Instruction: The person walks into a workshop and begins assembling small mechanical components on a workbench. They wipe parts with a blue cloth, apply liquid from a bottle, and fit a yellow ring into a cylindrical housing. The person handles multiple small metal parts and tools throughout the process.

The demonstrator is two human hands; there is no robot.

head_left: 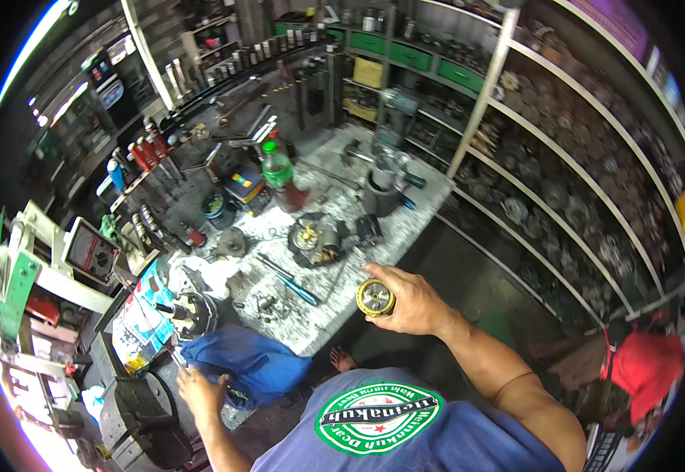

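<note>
My right hand (413,303) is closed around a round metal part (375,298), holding it off the bench's right edge. The part has a yellow toothed-looking rim and a grey metal centre with holes. At lower left, my left hand (203,393) has its fingers apart and holds nothing that I can see. It is beside a blue cloth (252,363) draped over the bench's near corner. On the worktop lies a blue-handled screwdriver (299,291), with small loose metal parts (264,305) next to it. Farther back sits a dark round housing (311,238) with copper-coloured pieces inside.
A green-capped bottle (277,167) stands on the cluttered bench (335,303). A dark cylinder (379,195) is near its right edge. Metal shelves (563,141) full of parts line the right. A dark vise (134,413) is at lower left. A person in red (648,370) is at lower right.
</note>
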